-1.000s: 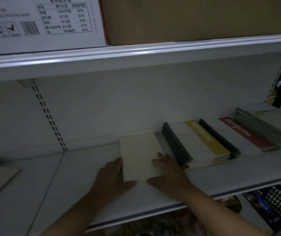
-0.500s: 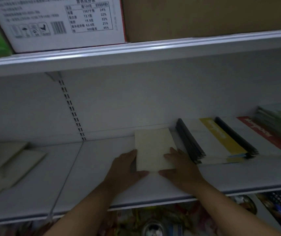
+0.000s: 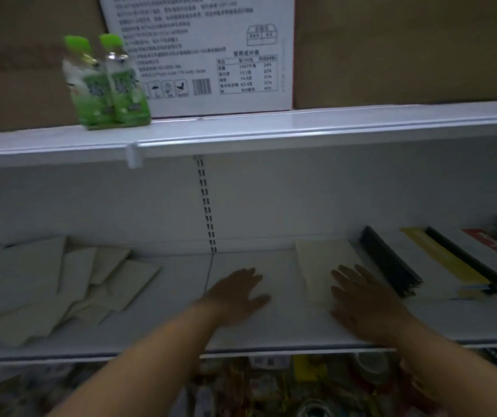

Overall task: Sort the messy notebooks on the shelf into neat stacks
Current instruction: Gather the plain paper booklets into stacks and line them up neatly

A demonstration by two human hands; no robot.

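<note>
On the shelf (image 3: pixel 271 326), right hand (image 3: pixel 361 299) flat on the cream notebook (image 3: pixel 322 263), fingers (image 3: pixel 346 273) straight, left hand (image 3: pixel 238 291) spread, empty, left of it, messy notebooks (image 3: pixel 45 284) farther left.

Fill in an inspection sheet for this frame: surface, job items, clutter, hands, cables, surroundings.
Surface: white shelf, dimly lit.
Job's things: scattered cream notebooks overlapping at left; cream stack squared up right of centre; black-spined stacks further right.
Clutter: nothing seen.
Hands: left hand flat over the shelf, fingers straight, apart from the cream stack; right hand flat at that stack's near edge, fingers straight, contact unclear.
Cables: nothing seen.
Surroundings: two green bottles and a white carton on the shelf above; blurred goods below.
</note>
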